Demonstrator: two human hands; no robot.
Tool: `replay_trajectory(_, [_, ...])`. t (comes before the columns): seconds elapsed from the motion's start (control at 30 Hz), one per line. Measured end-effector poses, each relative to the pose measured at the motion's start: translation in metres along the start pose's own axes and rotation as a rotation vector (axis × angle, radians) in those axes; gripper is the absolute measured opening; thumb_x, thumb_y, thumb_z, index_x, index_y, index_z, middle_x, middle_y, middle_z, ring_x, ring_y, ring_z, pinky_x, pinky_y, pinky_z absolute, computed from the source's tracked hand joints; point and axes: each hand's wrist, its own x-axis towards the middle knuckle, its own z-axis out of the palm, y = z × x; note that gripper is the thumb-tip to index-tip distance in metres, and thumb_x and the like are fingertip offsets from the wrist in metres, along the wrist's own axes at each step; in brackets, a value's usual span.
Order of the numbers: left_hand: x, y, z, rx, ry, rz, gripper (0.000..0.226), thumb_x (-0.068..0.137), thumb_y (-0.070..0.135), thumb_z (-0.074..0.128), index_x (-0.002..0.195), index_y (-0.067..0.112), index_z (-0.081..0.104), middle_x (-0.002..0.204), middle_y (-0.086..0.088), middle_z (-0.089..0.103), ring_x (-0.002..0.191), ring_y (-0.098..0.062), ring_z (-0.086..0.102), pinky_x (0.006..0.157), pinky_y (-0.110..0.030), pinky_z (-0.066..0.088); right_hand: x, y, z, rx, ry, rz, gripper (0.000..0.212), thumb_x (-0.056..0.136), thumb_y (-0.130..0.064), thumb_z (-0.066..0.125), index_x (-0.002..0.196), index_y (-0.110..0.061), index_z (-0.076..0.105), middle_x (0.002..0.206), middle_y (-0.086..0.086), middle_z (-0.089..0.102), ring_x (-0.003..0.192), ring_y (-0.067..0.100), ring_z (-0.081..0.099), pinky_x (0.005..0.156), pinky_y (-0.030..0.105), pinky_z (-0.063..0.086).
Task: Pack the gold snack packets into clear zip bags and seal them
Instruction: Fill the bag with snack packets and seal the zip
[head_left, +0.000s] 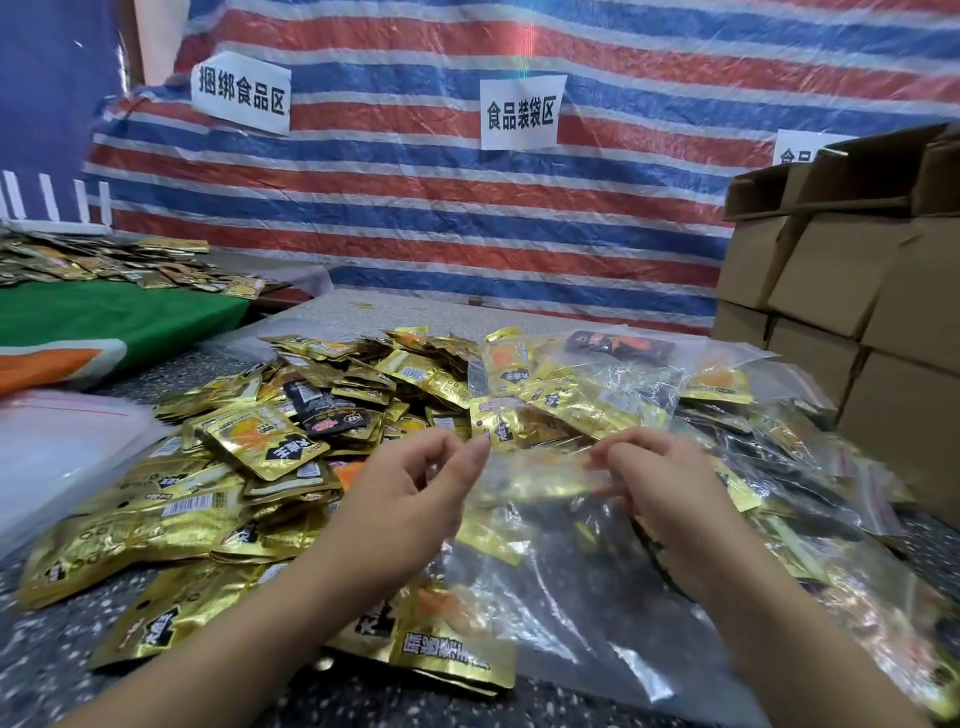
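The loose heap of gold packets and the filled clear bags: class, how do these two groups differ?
The loose heap lies left of the hands, uncovered; the filled clear bags lie right, wrapped in plastic film. The heap's packets sprawl singly; the bags hold theirs bundled. Both contain gold packets and rest on the speckled table.

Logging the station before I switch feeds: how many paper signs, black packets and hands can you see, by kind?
Paper signs on the tarp: 3 (one partly hidden)
Black packets plainly showing: 2
Hands pinching the clear zip bag: 2 (left hand, right hand)
Total: 7
The gold packets are too heaped to count.
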Motion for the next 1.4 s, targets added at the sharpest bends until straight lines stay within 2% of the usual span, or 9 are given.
replay_trajectory(0.2, [0.012, -0.009, -0.008, -0.136, -0.027, -0.256, 0.041, 0.080, 0.055, 0.057, 0.057, 0.021, 0.055, 0.049, 0.005, 0.050, 0.044, -0.009, 0.043, 0.057, -0.028, 0.041, 0.001, 0.003, 0.001, 0.018, -0.027, 0.078, 0.022, 0.087, -0.004, 0.061, 0.067, -0.006, 0.070, 0.061, 0.008, 0.064, 0.053, 0.022, 0.054, 0.049, 0.027, 0.037])
replay_trajectory(0.5, [0.012, -0.028, -0.018, 0.354, -0.013, 0.033, 0.056, 0.093, 0.052, 0.050, 0.049, 0.021, 0.037, 0.044, 0.010, 0.033, 0.044, -0.005, 0.029, 0.053, -0.032, 0.035, -0.010, -0.003, 0.008, -0.213, -0.140, -0.044, 0.022, 0.092, -0.012, 0.058, 0.075, -0.017, 0.071, 0.074, 0.013, 0.068, 0.064, 0.017, 0.053, 0.058, 0.030, 0.039])
replay_trajectory(0.63, [0.013, -0.033, -0.018, 0.458, -0.054, 0.076, 0.051, 0.099, 0.039, 0.050, 0.052, 0.021, 0.042, 0.043, 0.008, 0.033, 0.044, -0.008, 0.028, 0.050, -0.030, 0.026, -0.002, -0.019, 0.015, -0.361, -0.103, -0.223, 0.019, 0.094, -0.023, 0.054, 0.080, -0.022, 0.067, 0.052, -0.011, 0.057, 0.044, -0.002, 0.045, 0.050, 0.023, 0.035])
replay_trajectory(0.8, [0.013, -0.040, -0.015, 0.558, -0.076, 0.025, 0.051, 0.096, 0.040, 0.052, 0.053, 0.015, 0.041, 0.050, 0.002, 0.042, 0.048, -0.011, 0.035, 0.051, -0.032, 0.028, 0.024, -0.051, 0.069, -0.464, -0.304, -0.284, 0.015, 0.094, -0.021, 0.055, 0.088, -0.013, 0.067, 0.106, 0.005, 0.069, 0.071, 0.011, 0.065, 0.061, 0.028, 0.054])
replay_trajectory(0.87, [0.014, -0.041, -0.015, 0.623, -0.074, 0.005, 0.048, 0.096, 0.041, 0.052, 0.056, 0.015, 0.047, 0.054, -0.001, 0.051, 0.051, -0.014, 0.041, 0.050, -0.031, 0.029, 0.037, -0.056, 0.099, -0.439, -0.401, -0.231, 0.014, 0.096, -0.018, 0.053, 0.095, -0.009, 0.064, 0.104, 0.011, 0.069, 0.083, 0.020, 0.070, 0.074, 0.036, 0.061])
replay_trajectory(1.03, [0.015, -0.042, -0.016, 0.677, -0.087, -0.014, 0.047, 0.096, 0.041, 0.051, 0.055, 0.018, 0.048, 0.050, 0.003, 0.049, 0.048, -0.011, 0.043, 0.047, -0.029, 0.026, 0.066, -0.054, 0.169, -0.430, -0.523, -0.029, 0.032, 0.097, -0.024, 0.054, 0.116, 0.002, 0.053, 0.093, 0.014, 0.068, 0.072, 0.021, 0.068, 0.064, 0.028, 0.060])
replay_trajectory(1.2, [0.016, -0.042, -0.018, 0.721, -0.115, -0.050, 0.036, 0.093, 0.040, 0.050, 0.065, 0.018, 0.055, 0.063, 0.002, 0.059, 0.060, -0.019, 0.056, 0.049, -0.030, 0.036, 0.082, -0.047, 0.207, -0.550, -0.413, 0.003, 0.056, 0.091, -0.050, 0.060, 0.114, 0.000, 0.050, 0.090, 0.012, 0.064, 0.078, 0.025, 0.069, 0.063, 0.033, 0.060])
replay_trajectory(1.27, [0.016, -0.041, -0.018, 0.713, -0.128, -0.063, 0.028, 0.088, 0.036, 0.050, 0.074, 0.015, 0.062, 0.071, -0.004, 0.065, 0.068, -0.028, 0.061, 0.057, -0.036, 0.047, 0.082, -0.049, 0.215, -0.605, -0.410, 0.004, 0.080, 0.087, -0.060, 0.062, 0.136, -0.001, 0.042, 0.104, 0.012, 0.063, 0.079, 0.024, 0.067, 0.055, 0.030, 0.053])
replay_trajectory(1.4, [0.015, -0.043, -0.020, 0.693, -0.129, -0.100, 0.012, 0.081, 0.024, 0.056, 0.074, 0.016, 0.062, 0.072, -0.003, 0.066, 0.067, -0.028, 0.062, 0.057, -0.038, 0.050, 0.083, -0.048, 0.228, -0.799, -0.455, -0.015, 0.100, 0.080, -0.065, 0.069, 0.143, 0.004, 0.034, 0.133, 0.016, 0.057, 0.114, 0.031, 0.063, 0.076, 0.034, 0.052])
